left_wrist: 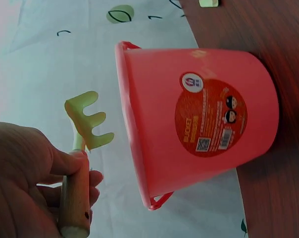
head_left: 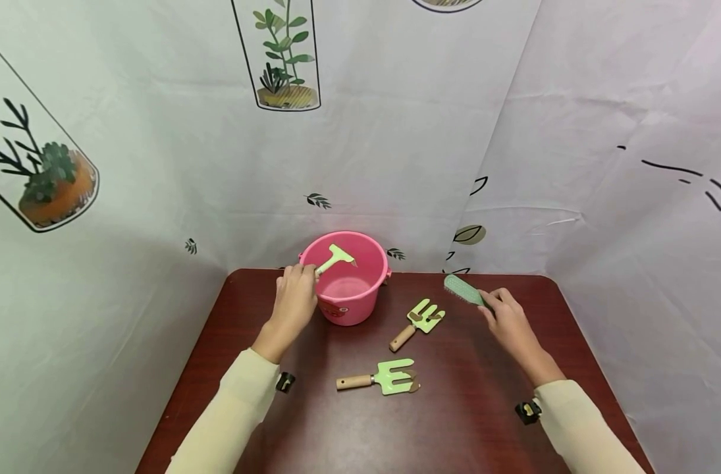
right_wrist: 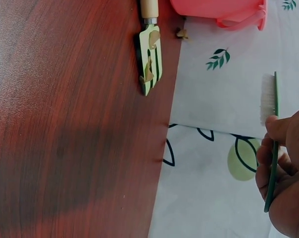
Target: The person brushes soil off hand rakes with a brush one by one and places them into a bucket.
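Observation:
My left hand (head_left: 295, 296) grips the wooden handle of a small light-green garden rake (head_left: 336, 257). In the head view the rake's head appears over the mouth of a pink bucket (head_left: 351, 309); the left wrist view shows its tines (left_wrist: 92, 119) just outside the rim, pointing toward it. Off to the right, my right hand (head_left: 508, 322) pinches a green brush (head_left: 463, 289) by its handle, held above the table. Its pale bristles (right_wrist: 268, 99) show in the right wrist view. Between the hands, two green garden forks with wooden handles lie on the table, one nearer (head_left: 390, 378), one farther (head_left: 422, 319).
The dark red wooden table (head_left: 455, 421) carries the bucket near its back edge. White cloth (head_left: 396, 158) printed with plants hangs behind and along both sides. Brown marks show on the forks' tines. A small black device sits at each wrist.

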`<state>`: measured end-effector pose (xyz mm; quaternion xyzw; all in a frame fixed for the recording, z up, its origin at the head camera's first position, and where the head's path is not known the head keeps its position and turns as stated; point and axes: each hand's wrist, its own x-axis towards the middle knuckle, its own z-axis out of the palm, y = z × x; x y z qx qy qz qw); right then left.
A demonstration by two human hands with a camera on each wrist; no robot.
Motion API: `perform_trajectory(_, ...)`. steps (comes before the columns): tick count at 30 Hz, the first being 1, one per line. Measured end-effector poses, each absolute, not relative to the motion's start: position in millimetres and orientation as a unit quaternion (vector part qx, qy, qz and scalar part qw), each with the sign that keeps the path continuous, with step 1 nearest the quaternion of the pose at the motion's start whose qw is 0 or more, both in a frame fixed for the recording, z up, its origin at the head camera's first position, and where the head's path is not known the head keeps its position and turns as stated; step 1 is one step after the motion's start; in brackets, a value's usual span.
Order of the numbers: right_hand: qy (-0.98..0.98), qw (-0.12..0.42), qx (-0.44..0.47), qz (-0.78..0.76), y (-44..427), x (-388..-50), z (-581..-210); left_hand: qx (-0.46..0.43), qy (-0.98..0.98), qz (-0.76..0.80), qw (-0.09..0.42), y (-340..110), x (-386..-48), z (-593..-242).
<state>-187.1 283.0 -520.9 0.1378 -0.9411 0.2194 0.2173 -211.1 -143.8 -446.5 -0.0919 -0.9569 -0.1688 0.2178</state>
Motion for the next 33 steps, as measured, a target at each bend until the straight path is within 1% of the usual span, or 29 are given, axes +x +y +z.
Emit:
perform_trajectory(4,-0.942,0.217,0.135,0.218,283.6,-186.9,-522.6,-0.072,-0.966,-0.141,0.204,-144.1,-217.1,-445.7)
perform_trajectory(10,-0.944,0.209,0.132,0.221,284.1,-186.7,-523.5,-0.065,-0.978,-0.11,0.165,-141.5,-227.1,-446.3)
perform_trajectory(16,-0.947,0.198,0.128,0.22,283.9,-186.7,-523.9,-0.095,-0.984,-0.09,0.123,-134.0,-236.1,-447.3)
perform_trajectory(21,-0.949,0.19,0.123,0.22,283.0,-186.7,-524.5,-0.125,-0.983,-0.084,0.102,-126.8,-240.7,-446.5)
perform_trajectory(24,-0.949,0.188,0.12,0.221,282.2,-185.6,-525.0,-0.133,-0.984,-0.086,0.081,-123.6,-242.7,-445.5)
perform_trajectory(33,-0.951,0.172,0.119,0.227,281.7,-184.0,-526.4,-0.104,-0.987,-0.121,-0.019,-114.8,-254.4,-439.2)
